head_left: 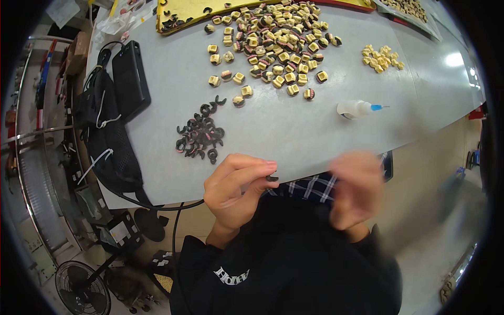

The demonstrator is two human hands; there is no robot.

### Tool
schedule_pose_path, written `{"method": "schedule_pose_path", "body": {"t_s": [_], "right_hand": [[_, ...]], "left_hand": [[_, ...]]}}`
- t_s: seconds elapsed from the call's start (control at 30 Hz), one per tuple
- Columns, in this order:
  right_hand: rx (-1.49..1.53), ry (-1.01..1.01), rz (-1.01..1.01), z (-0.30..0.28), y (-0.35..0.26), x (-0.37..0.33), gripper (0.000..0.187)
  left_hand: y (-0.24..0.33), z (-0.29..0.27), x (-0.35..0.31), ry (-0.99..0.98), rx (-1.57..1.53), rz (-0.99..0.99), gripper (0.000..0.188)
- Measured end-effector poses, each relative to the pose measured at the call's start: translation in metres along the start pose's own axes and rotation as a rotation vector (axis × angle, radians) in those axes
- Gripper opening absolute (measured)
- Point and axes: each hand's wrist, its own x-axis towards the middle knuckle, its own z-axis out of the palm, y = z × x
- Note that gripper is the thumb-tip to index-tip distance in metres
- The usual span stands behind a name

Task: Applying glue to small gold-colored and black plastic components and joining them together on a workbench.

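Observation:
My left hand (230, 190) is closed in a pinch at the table's front edge. Between its thumb and fingertips sits a small black curved piece (271, 178), mostly covered by the fingers. To the right, my right hand (358, 186) is smeared by motion, so its fingers and anything in them cannot be made out. Beyond the left hand lies a loose heap of black C-shaped pieces (202, 134), some with pink on them. A small translucent bottle (353, 109) with a blue needle tip lies on its side beyond the right hand.
Cream-and-black small parts (283, 58) spread over the far middle of the grey table (252, 131). Small cream pieces (382, 59) form a pile at right. A yellow tray (194, 13) stands far left. A black power bank (130, 79), pouch (110, 142) and cable (168, 208) occupy the left edge.

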Motion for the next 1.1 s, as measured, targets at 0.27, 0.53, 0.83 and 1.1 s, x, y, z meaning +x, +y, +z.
{"method": "schedule_pose_path", "body": {"t_s": [0.27,0.53,0.83,1.1], "right_hand": [[-0.199,0.217,0.328,-0.008,0.05,0.016,0.043],[0.595,0.197,0.529,-0.017,0.037,0.019,0.047],[1.071,0.229,0.383,-0.006,0.062,0.006,0.044],[0.819,0.269,0.458,0.004,0.056,0.009,0.048]], "left_hand": [[-0.003,0.014,0.008,0.02,0.075,-0.056,0.022],[-0.009,0.022,0.018,0.007,-0.037,-0.109,0.025],[-0.01,0.021,0.02,-0.016,-0.084,-0.16,0.028],[-0.009,0.021,0.019,-0.021,-0.059,-0.179,0.03]]}}
